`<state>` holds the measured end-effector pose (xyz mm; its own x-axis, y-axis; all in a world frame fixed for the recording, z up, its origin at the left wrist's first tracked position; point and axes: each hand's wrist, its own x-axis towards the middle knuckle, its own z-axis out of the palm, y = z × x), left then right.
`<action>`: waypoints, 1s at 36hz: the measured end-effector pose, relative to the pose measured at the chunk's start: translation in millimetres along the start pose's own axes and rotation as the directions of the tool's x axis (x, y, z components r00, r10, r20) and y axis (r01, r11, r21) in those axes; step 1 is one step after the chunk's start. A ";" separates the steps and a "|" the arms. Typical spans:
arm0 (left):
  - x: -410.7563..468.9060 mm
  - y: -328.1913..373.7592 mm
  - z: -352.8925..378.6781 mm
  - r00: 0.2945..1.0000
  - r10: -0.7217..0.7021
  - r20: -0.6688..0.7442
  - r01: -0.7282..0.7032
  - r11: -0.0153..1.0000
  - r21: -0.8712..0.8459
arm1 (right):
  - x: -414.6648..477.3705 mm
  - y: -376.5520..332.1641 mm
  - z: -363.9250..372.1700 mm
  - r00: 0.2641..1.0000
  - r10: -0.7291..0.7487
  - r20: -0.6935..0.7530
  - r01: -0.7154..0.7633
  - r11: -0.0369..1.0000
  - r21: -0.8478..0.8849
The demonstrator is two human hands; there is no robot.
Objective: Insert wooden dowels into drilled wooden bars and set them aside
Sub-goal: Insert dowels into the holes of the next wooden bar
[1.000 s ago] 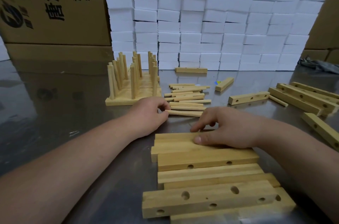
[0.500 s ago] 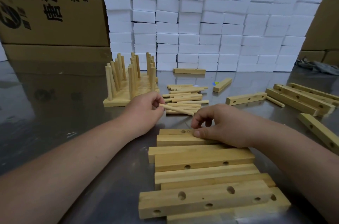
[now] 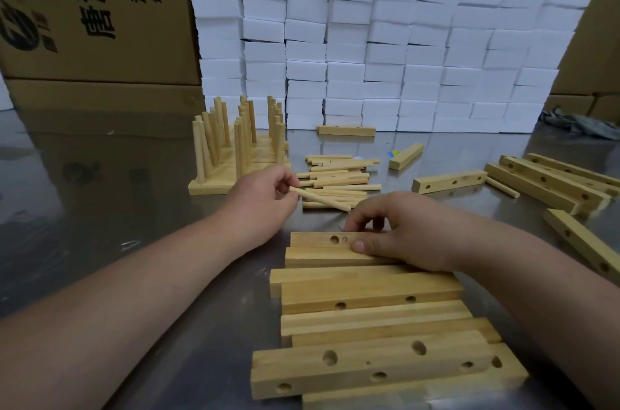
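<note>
My left hand (image 3: 265,198) pinches one wooden dowel (image 3: 322,199) by its left end, just above a loose pile of dowels (image 3: 339,176) on the steel table. My right hand (image 3: 399,230) grips the far drilled wooden bar (image 3: 318,239), tipped so its holes face up, thumb on the near face and fingers curled over the far side. Several more drilled bars (image 3: 369,295) lie in a stack in front of me. Bars with upright dowels fitted (image 3: 235,151) stand grouped at the left.
More drilled bars (image 3: 550,181) lie at the right, with single bars (image 3: 449,181), (image 3: 345,130), (image 3: 406,156) scattered behind the pile. A wall of white foam blocks (image 3: 385,53) and cardboard boxes (image 3: 84,13) closes off the back. A grey cloth (image 3: 580,122) lies far right.
My left hand picked one dowel out of the pile and lifted it. My right hand pulled the far bar off the stack and turned it so its holes show.
</note>
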<state>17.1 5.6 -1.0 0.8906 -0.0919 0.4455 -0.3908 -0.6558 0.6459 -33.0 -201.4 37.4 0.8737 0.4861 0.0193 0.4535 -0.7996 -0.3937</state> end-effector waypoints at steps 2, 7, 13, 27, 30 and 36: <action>-0.6 1.1 -0.4 1.000 -0.002 -0.012 0.001 1.000 -0.001 | -0.3 -0.7 0.1 1.000 0.000 -0.004 0.000 1.000 0.014; -0.8 3.1 -1.4 0.999 -0.001 -0.034 0.001 1.000 -0.021 | -0.2 -0.8 0.3 1.000 0.018 -0.008 -0.018 1.000 0.022; -2.4 5.4 -4.3 0.998 0.012 -0.068 -0.016 0.998 -0.053 | 1.8 -0.1 1.8 0.997 -0.003 -0.071 -0.002 0.998 -0.069; -12.8 23.6 -12.2 0.980 -0.042 -0.194 -0.039 0.917 -0.397 | 6.6 17.8 -1.8 0.783 -0.023 -0.621 0.033 0.999 0.004; -14.7 28.3 -14.0 0.977 -0.068 -0.201 -0.028 0.897 -0.441 | 7.2 16.5 -1.0 0.819 0.042 -0.573 -0.013 0.998 0.055; -19.1 37.6 -18.0 0.984 -0.076 -0.161 -0.014 0.870 -0.492 | 8.4 10.4 -2.1 0.794 0.243 -0.558 0.010 0.912 0.411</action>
<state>-18.8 -3.8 26.0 0.8684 0.0798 0.4894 -0.4669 -0.2005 0.8613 -20.6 -206.3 35.4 0.9018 -0.0049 0.4321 0.3497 -0.5792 -0.7364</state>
